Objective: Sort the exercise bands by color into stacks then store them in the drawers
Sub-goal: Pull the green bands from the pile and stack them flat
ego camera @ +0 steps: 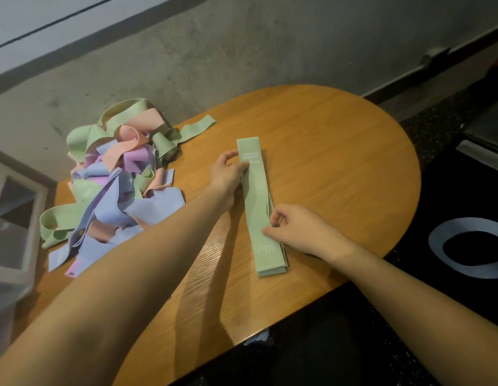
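A flat stack of green exercise bands [257,201] lies lengthwise in the middle of the oval wooden table [339,162]. My left hand [227,176] pinches the top green band near its far end, thumb on the band. Closer to me, my right hand [300,229] pinches the stack's right edge. A tangled pile of green, pink, purple and blue bands [114,179] covers the table's left part, touching the wall.
A single green band [197,128] trails out of the pile toward the stack. A white drawer unit [16,218] stands left of the table. A grey concrete wall runs behind. Dark floor and a black item with a white ring [470,243] lie to the right.
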The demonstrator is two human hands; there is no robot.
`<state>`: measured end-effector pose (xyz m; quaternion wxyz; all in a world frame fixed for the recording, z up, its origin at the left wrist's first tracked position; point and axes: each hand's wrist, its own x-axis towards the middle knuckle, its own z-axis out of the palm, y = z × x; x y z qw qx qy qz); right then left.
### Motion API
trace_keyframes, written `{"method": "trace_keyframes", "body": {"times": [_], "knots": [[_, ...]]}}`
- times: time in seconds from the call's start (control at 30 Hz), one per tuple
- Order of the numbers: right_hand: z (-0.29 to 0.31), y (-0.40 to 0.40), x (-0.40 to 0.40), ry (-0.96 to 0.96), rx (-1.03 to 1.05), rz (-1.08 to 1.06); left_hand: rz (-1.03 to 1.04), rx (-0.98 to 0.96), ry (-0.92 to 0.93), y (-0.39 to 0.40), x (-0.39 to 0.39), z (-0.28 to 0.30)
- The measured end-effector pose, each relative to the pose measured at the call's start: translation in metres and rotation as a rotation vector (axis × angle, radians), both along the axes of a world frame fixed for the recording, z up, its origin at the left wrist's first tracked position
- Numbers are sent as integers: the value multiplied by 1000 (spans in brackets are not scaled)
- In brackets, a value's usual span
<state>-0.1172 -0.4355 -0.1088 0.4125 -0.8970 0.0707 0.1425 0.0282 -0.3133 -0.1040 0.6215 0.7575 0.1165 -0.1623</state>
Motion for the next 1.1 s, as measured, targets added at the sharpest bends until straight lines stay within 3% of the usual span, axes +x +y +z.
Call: {"method": "trace_keyframes", "body": {"times": [0.13,0.37,0.6,0.83,1.1], "knots": [[-3,-2,-3,-63,-257,53,-29,83,-76,0,4,-1],[-3,-8,-5,-81,-356,75,-57,157,-119,2,10,-8],[-1,-9,-6,-135,-298,70,-138,328,-168,7,4,-7],[-6,-5,0,-172,-73,-7,-182,350,-165,15,-10,-7],[-8,-1,5,-142,-10,-34,-331,355,-157,39,-48,-14]]}}
